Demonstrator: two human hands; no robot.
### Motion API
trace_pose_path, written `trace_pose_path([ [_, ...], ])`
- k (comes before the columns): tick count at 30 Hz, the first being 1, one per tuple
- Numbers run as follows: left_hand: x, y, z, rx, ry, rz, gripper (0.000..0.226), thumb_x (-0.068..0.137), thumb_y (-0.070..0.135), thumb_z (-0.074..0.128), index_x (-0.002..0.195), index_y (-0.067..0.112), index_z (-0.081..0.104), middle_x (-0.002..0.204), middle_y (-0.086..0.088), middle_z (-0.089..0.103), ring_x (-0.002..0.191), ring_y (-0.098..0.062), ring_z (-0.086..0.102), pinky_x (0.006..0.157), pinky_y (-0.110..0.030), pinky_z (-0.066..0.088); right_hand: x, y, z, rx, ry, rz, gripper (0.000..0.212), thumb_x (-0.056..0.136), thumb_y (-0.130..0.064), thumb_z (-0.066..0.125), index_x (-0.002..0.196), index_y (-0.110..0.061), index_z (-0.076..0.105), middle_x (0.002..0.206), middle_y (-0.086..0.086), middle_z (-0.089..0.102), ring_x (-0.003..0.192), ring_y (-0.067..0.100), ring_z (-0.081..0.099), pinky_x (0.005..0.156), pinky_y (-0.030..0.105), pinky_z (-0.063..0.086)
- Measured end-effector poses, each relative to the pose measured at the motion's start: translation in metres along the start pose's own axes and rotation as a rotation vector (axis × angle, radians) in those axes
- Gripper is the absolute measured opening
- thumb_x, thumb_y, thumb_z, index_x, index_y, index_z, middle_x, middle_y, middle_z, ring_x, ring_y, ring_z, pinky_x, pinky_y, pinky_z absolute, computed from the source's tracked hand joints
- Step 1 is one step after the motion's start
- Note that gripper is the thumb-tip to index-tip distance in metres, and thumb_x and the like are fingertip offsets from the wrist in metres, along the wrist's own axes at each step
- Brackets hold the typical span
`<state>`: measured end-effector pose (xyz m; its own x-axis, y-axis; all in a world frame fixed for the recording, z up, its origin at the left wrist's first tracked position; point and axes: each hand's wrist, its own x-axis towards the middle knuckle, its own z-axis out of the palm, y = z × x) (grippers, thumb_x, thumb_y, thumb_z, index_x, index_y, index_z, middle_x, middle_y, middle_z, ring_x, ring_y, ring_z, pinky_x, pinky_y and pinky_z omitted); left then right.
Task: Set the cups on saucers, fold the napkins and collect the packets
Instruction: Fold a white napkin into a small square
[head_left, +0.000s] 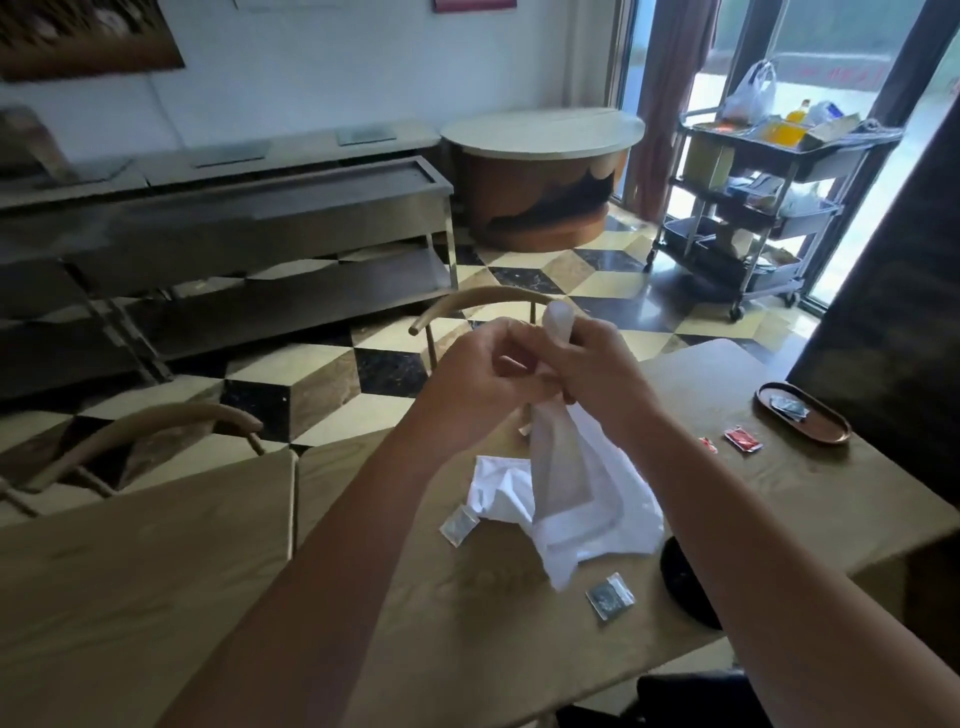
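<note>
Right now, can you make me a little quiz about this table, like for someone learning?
1. True or false: both hands hold the white napkin up off the table.
2. What colour are the two packets lying just left of the oval tray?
A. red
B. green
C. blue
3. Fill in: the other napkin lies crumpled on the ____.

Key: 1 true, the left hand and right hand pinch its top; 2 A; 3 table.
</note>
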<state>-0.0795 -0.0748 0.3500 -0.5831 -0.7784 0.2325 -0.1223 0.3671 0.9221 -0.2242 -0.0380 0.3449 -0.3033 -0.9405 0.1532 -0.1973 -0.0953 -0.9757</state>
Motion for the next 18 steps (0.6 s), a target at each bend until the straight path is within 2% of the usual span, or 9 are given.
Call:
trace_pose_path([
  [2,-0.012,0.004,-0.027,-0.021,0.013,0.009,0.022,0.073,0.012,0.081,0.09,0.021,0.07,0.081,-0.001,0.075,0.078,-0.022,0.076,0.069,-0.037,0.062,-0.001,-0.015,0.025,-0.07,0.0,0.017,0.05,0.075,-0.059,0.072,0.069,-0.01,0.068,0.063,0.004,0.063,0.057,0.015,0.057,0.055,0.035,0.044],
  [6,-0.033,0.006,-0.079,-0.198,0.042,-0.059,0.014,0.08,0.004,0.079,0.092,0.01,0.076,0.091,-0.011,0.077,0.08,-0.03,0.077,0.067,-0.036,0.062,-0.002,-0.04,0.064,0.018,-0.196,0.069,0.051,0.086,-0.059,0.069,0.091,-0.009,0.075,0.072,0.004,0.071,0.06,0.014,0.067,0.055,0.026,0.052],
  [8,-0.039,0.005,-0.098,-0.234,0.092,-0.107,0.012,0.081,0.001,0.077,0.093,0.002,0.075,0.095,-0.018,0.076,0.082,-0.033,0.075,0.07,-0.041,0.063,-0.002,-0.048,0.079,0.0,-0.246,0.083,0.052,0.084,-0.062,0.069,0.09,-0.011,0.074,0.068,0.002,0.071,0.057,0.013,0.067,0.051,0.022,0.053],
  [9,-0.042,0.003,-0.105,-0.241,0.107,-0.132,0.014,0.082,0.001,0.076,0.096,-0.002,0.074,0.098,-0.023,0.074,0.085,-0.038,0.074,0.075,-0.047,0.062,0.0,-0.051,0.086,-0.021,-0.255,0.089,0.053,0.083,-0.064,0.069,0.091,-0.012,0.074,0.072,0.005,0.073,0.062,0.017,0.07,0.056,0.025,0.058],
  [11,-0.044,0.0,-0.116,-0.26,0.135,-0.187,0.017,0.085,0.003,0.074,0.101,-0.003,0.073,0.105,-0.027,0.072,0.09,-0.043,0.07,0.083,-0.052,0.057,0.004,-0.054,0.1,-0.046,-0.259,0.12,0.056,0.079,-0.067,0.07,0.096,-0.014,0.074,0.088,0.013,0.076,0.079,0.032,0.074,0.079,0.038,0.064],
  [13,-0.044,-0.006,-0.128,-0.258,0.184,-0.236,0.012,0.087,0.009,0.073,0.098,0.005,0.075,0.099,-0.019,0.074,0.086,-0.032,0.069,0.081,-0.044,0.058,0.009,-0.056,0.107,-0.014,-0.278,0.157,0.052,0.077,-0.066,0.072,0.097,-0.018,0.073,0.096,0.011,0.075,0.085,0.028,0.073,0.086,0.045,0.06],
  [15,-0.041,-0.014,-0.139,-0.254,0.273,-0.295,0.006,0.089,0.013,0.071,0.094,0.01,0.073,0.086,-0.009,0.074,0.08,-0.024,0.068,0.076,-0.039,0.059,0.016,-0.055,0.105,0.056,-0.358,0.165,0.043,0.079,-0.055,0.078,0.102,-0.019,0.073,0.101,0.005,0.077,0.09,0.019,0.075,0.079,0.038,0.064],
  [17,-0.033,-0.025,-0.154,-0.181,0.382,-0.344,0.005,0.091,0.016,0.067,0.094,0.012,0.067,0.072,0.0,0.071,0.07,-0.017,0.066,0.064,-0.028,0.055,0.027,-0.049,0.103,0.023,-0.436,0.158,0.04,0.081,-0.041,0.082,0.108,-0.012,0.074,0.103,0.007,0.077,0.092,0.02,0.076,0.075,0.032,0.063],
  [18,-0.03,-0.029,-0.161,-0.096,0.42,-0.364,0.006,0.093,0.019,0.063,0.095,0.013,0.065,0.069,0.003,0.07,0.066,-0.013,0.064,0.058,-0.022,0.051,0.034,-0.045,0.102,-0.038,-0.457,0.149,0.04,0.081,-0.035,0.081,0.108,-0.007,0.073,0.102,0.011,0.075,0.092,0.024,0.074,0.077,0.034,0.064],
])
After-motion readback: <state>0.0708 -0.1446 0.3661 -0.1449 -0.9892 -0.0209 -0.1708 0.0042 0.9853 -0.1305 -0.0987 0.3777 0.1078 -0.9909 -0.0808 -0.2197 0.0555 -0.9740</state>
